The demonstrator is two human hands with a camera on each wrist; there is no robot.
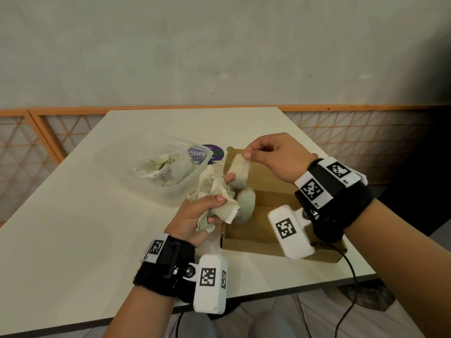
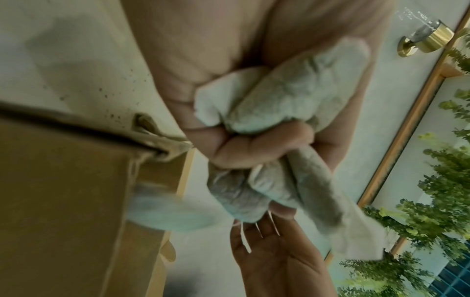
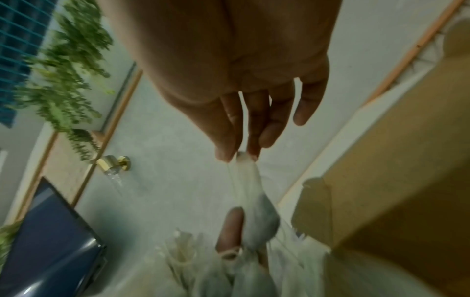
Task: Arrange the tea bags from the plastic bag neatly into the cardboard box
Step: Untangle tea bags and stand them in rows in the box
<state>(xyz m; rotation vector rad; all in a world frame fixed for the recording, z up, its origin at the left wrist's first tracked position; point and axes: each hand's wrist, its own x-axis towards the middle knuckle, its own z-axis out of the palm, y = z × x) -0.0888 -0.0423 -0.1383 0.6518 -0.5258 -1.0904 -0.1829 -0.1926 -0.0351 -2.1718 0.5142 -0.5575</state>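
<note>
My left hand (image 1: 202, 211) grips a crumpled bunch of pale tea bags (image 1: 214, 191) just left of the open cardboard box (image 1: 263, 235); the bunch (image 2: 287, 100) fills the palm in the left wrist view. My right hand (image 1: 266, 154) is raised over the box's far end and pinches the top of a single tea bag (image 1: 240, 170) between thumb and forefinger, and the left thumb touches that bag's lower part. The pinched bag (image 3: 254, 193) hangs from the fingertips (image 3: 223, 154). Another blurred tea bag (image 1: 246, 203) hangs below over the box. The clear plastic bag (image 1: 156, 167) holds more tea bags.
A purple round sticker (image 1: 210, 153) lies on the white table (image 1: 73, 228) behind the plastic bag. The box's lid flap (image 1: 266, 176) stands open at the far side. A black cable (image 1: 351, 272) runs off the table's near right edge. An orange lattice railing (image 1: 48, 132) borders the table.
</note>
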